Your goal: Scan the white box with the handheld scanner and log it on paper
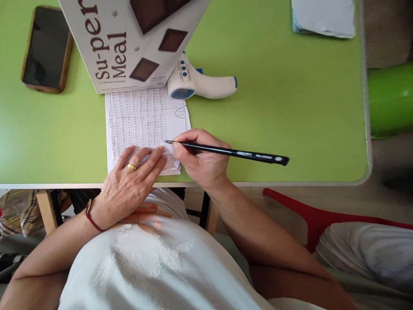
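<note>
A black pen (pixel 232 151) is pinched between the thumb and fingers of my right hand (pixel 206 159), its tip at the written lines of a paper sheet (pixel 138 120). Dense rows of small handwriting cover most of that sheet, which lies on a small stack at the table's near edge. My left hand (pixel 135 176), wearing a gold ring, rests flat on the lower part of the paper with its fingers extended. A white box (pixel 109 56) printed "Su-per Meal" stands at the far edge of the sheet and hides its top.
Beside the box, a white and blue infrared thermometer (pixel 206 84) lies on the green table (pixel 274 107). At the far left is a phone (pixel 47 47) in a brown case. Folded white paper (pixel 324 17) sits at the far right. Off the right edge stands a green cylindrical object (pixel 392 101).
</note>
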A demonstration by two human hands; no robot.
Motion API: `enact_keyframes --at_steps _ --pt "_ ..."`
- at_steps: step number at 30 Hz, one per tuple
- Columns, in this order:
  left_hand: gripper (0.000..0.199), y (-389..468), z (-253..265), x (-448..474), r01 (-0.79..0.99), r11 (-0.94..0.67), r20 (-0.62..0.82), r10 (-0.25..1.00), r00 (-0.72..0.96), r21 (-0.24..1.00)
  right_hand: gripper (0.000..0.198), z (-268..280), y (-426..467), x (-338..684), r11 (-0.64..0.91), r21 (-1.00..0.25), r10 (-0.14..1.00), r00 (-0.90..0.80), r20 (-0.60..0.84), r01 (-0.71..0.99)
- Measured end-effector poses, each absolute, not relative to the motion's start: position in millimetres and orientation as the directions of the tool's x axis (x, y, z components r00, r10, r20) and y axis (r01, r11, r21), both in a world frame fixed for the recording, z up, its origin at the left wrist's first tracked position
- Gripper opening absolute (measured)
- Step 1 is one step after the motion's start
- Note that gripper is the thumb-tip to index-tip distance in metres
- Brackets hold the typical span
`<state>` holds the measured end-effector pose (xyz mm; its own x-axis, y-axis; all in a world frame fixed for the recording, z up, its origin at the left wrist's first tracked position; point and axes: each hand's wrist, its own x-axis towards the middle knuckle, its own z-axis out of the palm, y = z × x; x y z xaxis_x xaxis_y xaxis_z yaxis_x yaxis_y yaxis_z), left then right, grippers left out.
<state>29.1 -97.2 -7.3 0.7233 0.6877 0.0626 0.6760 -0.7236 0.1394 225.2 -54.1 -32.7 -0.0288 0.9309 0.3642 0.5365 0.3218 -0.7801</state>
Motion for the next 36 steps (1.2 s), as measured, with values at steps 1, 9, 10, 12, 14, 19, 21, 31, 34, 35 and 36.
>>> enact_keyframes --at_steps 1,9,10,12,14,19,21,31,34,35,36 --pt "0.058 -97.1 -7.5 29.3 0.676 -0.723 0.063 0.688 0.723 0.14 0.011 -32.8 -53.9 225.0 0.321 -0.776 0.93 -0.026 0.366 0.544" --pt "0.06 -96.5 -8.3 29.7 0.673 -0.723 0.078 0.688 0.721 0.158 0.011 -32.5 -53.3 224.9 0.356 -0.767 0.923 -0.07 0.379 0.533" --pt "0.059 -96.4 -8.2 29.5 0.673 -0.723 0.08 0.688 0.721 0.159 0.01 -32.4 -53.3 225.0 0.349 -0.771 0.926 -0.067 0.372 0.533" --pt "0.058 -96.2 -8.0 28.9 0.672 -0.723 0.081 0.688 0.721 0.16 0.009 -32.2 -53.2 225.1 0.358 -0.777 0.924 -0.073 0.376 0.518" --pt "0.057 -96.2 -7.9 28.5 0.672 -0.723 0.079 0.688 0.721 0.161 0.008 -32.1 -53.2 225.3 0.376 -0.779 0.917 -0.079 0.392 0.501" --pt "0.049 -96.4 -9.0 28.7 0.675 -0.721 0.098 0.691 0.716 0.157 0.009 -32.2 -53.5 225.5 0.374 -0.758 0.913 -0.07 0.401 0.535" --pt "0.045 -96.4 -9.6 29.2 0.675 -0.723 0.117 0.69 0.714 0.142 0.009 -32.3 -53.7 225.5 0.386 -0.761 0.907 -0.063 0.416 0.522" --pt "0.043 -96.5 -9.8 29.8 0.674 -0.727 0.126 0.687 0.716 0.133 0.009 -31.9 -53.5 225.0 0.373 -0.743 0.913 -0.076 0.401 0.556" --pt "0.042 -96.1 -9.7 30.0 0.675 -0.726 0.134 0.687 0.714 0.129 0.01 -32.1 -53.7 224.9 0.365 -0.737 0.913 -0.065 0.403 0.568" --pt "0.042 -96.0 -9.6 30.0 0.674 -0.728 0.136 0.686 0.715 0.129 0.01 -32.3 -53.7 225.0 0.362 -0.737 0.914 -0.06 0.402 0.571" --pt "0.042 -96.1 -9.7 29.9 0.674 -0.728 0.139 0.686 0.714 0.13 0.01 -32.6 -53.7 225.1 0.359 -0.737 0.914 -0.056 0.401 0.573"
